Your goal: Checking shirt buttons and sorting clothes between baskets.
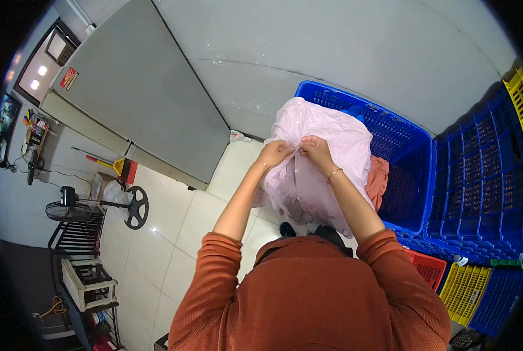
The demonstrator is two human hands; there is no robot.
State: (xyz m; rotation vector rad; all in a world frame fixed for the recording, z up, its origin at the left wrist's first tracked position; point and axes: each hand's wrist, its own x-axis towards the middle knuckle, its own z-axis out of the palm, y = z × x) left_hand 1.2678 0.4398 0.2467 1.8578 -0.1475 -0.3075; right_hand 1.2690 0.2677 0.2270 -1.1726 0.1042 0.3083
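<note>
A pale pink garment [331,123] with a row of white buttons down its front hangs in front of me, partly over the near left part of a blue plastic crate [427,175]. My left hand [273,153] pinches the button placket from the left, close to one button. From the right, my right hand [316,151] grips the same strip, its fingertips nearly meeting the left ones. Whether that button is fastened cannot be made out. Below the hands the fabric falls in loose folds. A salmon-coloured cloth [377,180] shows in the crate, partly covered by the garment.
Stacked blue crates [472,184] stand to the right, with a red basket [428,267] and a yellow basket [467,291] lower down. A grey refrigerator [147,87] is at the upper left. On the left are a fan [70,206] and a white stool [88,283].
</note>
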